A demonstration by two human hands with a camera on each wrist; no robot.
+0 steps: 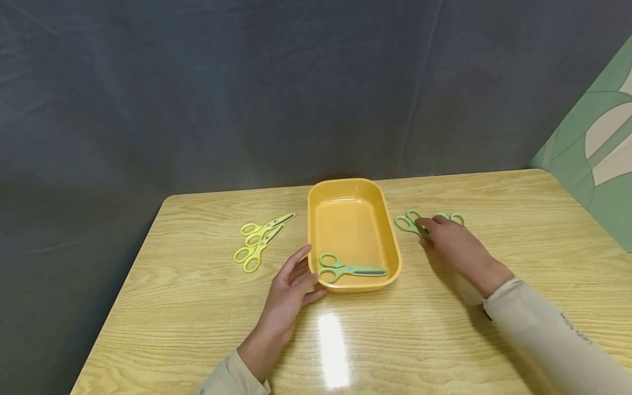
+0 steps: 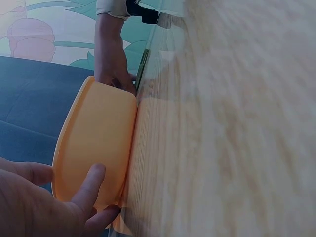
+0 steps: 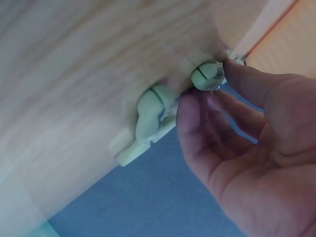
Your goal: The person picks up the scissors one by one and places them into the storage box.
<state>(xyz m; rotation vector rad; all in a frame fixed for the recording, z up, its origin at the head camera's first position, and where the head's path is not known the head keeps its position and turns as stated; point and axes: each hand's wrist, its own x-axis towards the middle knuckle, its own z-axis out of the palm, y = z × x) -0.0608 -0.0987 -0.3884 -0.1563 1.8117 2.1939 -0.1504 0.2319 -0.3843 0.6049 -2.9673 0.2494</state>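
Note:
Over green scissors [image 1: 407,221] to the right of the tray, my right hand [image 1: 456,247] pinches their blade end between thumb and fingers. A second pair of green scissors [image 1: 458,218] lies beside them, partly hidden by the hand; in the right wrist view its rounded green tip [image 3: 152,111] shows. My left hand [image 1: 288,299] touches the near left corner of the yellow-orange tray [image 1: 395,255], fingers spread along its outer wall and rim. Inside the tray, at the near end, lies one pair of green scissors [image 1: 345,270], handles toward the left.
Left of the tray, two pairs of yellow scissors [image 1: 266,226] [image 1: 263,247] lie partly overlapping on the wooden table [image 1: 173,307]. A dark curtain [image 1: 296,93] hangs behind the table's back edge. A patterned green wall covering [image 1: 602,142] stands at the right.

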